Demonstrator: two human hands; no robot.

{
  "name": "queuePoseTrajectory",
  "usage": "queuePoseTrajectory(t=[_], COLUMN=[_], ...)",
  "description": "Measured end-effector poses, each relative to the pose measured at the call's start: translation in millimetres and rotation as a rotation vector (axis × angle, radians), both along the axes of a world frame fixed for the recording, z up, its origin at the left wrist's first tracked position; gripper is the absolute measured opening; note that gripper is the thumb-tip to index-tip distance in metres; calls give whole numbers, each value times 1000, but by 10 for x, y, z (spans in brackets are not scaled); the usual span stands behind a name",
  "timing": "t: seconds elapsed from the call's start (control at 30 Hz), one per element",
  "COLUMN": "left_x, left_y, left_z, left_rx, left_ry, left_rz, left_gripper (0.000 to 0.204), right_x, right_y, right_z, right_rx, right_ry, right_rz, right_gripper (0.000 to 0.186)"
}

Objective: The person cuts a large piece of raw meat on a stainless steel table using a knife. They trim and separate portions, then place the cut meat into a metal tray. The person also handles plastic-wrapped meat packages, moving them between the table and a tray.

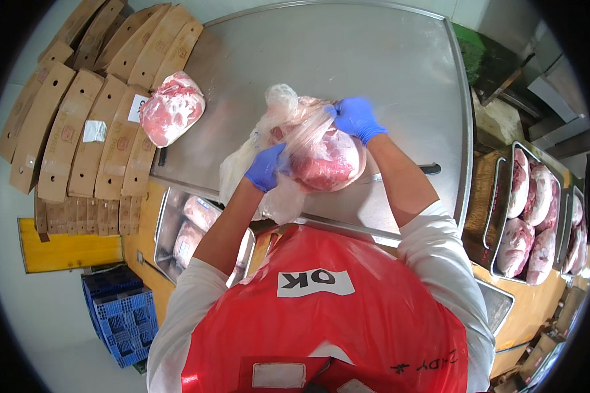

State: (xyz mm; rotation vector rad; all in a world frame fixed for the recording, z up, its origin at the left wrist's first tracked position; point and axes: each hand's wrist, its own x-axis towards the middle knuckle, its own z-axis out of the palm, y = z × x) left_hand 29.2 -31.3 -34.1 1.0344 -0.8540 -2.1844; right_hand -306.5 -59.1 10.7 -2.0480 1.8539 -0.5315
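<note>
A raw meat cut (328,167) lies on the steel worktable (321,46), partly inside a crumpled clear plastic bag (275,203). My left hand (265,167), in a blue glove, grips the bag at the meat's left side. My right hand (355,118), also gloved, is closed on the bag at the upper right of the meat. A knife (428,169) lies beside the meat to the right, its blade partly hidden. Another bare meat piece (172,110) rests at the table's left end.
Stacked flattened cartons (69,131) stand at the left. A steel tray (167,223) with bagged meat is below the table's left edge. Trays of meat (531,209) sit to the right. Blue plastic pallets (121,318) stand at lower left.
</note>
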Motion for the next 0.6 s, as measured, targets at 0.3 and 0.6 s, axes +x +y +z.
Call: queuePoseTrajectory(t=[0.3, 0.6], left_x=[-202, -866], left_y=[-132, 185], left_z=[550, 957], left_rx=[-73, -1208], left_ry=[-272, -1278], left_rz=[-30, -94], left_gripper=[46, 102], right_x=[-92, -48], right_y=[86, 235], right_z=[-187, 119], right_rx=[-5, 156], right_ry=[-92, -63], right_rz=[41, -26], right_gripper=[35, 40])
